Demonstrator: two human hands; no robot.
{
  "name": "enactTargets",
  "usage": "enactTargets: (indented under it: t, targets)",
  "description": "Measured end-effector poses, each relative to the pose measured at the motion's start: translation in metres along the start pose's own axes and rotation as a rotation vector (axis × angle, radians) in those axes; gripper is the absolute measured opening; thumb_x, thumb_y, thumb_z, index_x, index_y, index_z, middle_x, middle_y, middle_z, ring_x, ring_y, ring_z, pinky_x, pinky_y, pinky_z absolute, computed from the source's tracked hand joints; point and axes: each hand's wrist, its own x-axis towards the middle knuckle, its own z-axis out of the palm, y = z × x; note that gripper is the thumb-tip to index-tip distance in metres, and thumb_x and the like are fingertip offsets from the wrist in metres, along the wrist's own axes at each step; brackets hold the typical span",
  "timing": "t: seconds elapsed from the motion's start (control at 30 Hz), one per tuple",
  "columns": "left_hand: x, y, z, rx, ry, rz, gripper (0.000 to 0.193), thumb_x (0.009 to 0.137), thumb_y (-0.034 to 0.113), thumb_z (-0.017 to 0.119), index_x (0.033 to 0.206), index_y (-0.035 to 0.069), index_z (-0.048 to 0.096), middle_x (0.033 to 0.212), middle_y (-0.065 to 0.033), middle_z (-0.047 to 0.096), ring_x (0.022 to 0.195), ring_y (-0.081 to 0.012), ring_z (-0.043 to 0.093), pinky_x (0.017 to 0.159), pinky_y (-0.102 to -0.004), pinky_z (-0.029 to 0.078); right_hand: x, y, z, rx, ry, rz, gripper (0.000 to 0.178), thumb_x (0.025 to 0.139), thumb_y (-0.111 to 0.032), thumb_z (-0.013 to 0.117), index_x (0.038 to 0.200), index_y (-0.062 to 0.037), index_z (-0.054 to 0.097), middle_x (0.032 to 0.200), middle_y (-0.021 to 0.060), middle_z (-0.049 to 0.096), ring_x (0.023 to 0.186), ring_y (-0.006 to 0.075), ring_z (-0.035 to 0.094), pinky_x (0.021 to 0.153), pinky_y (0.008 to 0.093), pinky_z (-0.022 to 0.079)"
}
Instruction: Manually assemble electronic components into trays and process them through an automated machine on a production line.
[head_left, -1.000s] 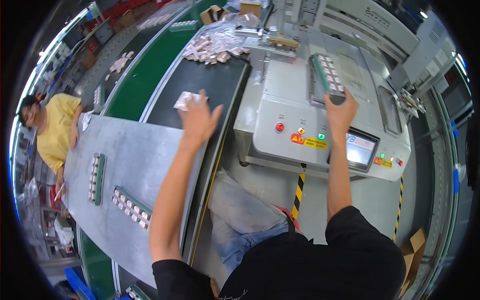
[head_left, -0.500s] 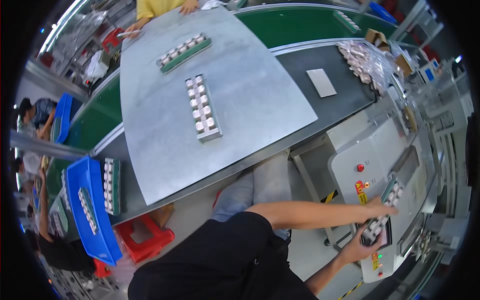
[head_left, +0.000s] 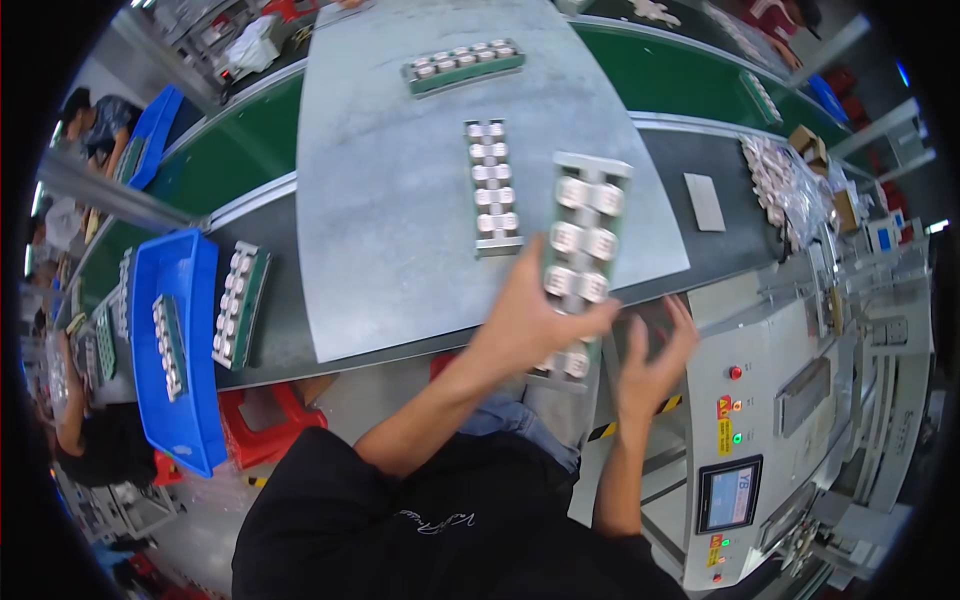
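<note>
My left hand is closed on a green-and-silver strip that carries two rows of pale, square-topped parts. Its thumb lies across the strip's lower half, and the strip stands nearly upright, lifted above the front edge of the grey metal plate. Just right of the strip's lower end, my right hand is open, fingers spread, seemingly apart from it. On the plate lie two similar strips: one lengthwise just left of the held one, another crosswise farther back.
At left, a blue tray holds a strip; another strip lies beside it. A red stool stands below. A machine panel with buttons and a screen is at right. Behind it are a white card and heaped pale parts.
Both hands have come from the machine panel at right to the plate's front edge. The strip came along in my left hand; my right hand has let go of it.
</note>
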Motion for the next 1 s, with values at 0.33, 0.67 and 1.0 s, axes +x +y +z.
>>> enactTargets:
  t: [0.33,0.67,1.0]
  targets:
    - [-0.051,0.022,-0.113,-0.008,0.413,0.047,0.054,0.074,0.013,0.081,0.116,-0.003,0.05,0.104,-0.0098,0.063,0.093,-0.0132,0.063,0.08,-0.0299,0.053,0.029,-0.11,0.172,-0.398,-0.139,-0.365,0.089,0.078,-0.034,0.079,0.146,0.0037,0.036,0.137,0.0263,0.047,0.121,0.0408,0.045,0.095,0.0475,0.042]
    - [-0.059,0.009,-0.132,-0.103,0.413,-0.054,0.055,0.074,0.016,0.083,0.115,-0.003,0.052,0.098,-0.0081,0.064,0.085,-0.012,0.062,0.075,-0.0277,0.053,0.01,-0.083,0.107,-0.353,-0.419,-0.407,0.078,0.085,-0.023,0.074,0.151,-0.0085,0.035,0.117,0.0158,0.057,0.107,0.0339,0.055,0.084,0.0474,0.045]
    - [-0.027,0.017,-0.212,0.024,0.317,-0.137,0.029,0.079,0.017,0.08,0.098,0.0,0.067,0.093,-0.0093,0.072,0.083,-0.0144,0.068,0.075,-0.0282,0.053,-0.043,-0.042,-0.006,0.058,-0.581,0.01,0.097,0.071,-0.01,0.085,0.152,-0.0042,0.033,0.124,0.0174,0.059,0.109,0.0333,0.058,0.093,0.042,0.047]
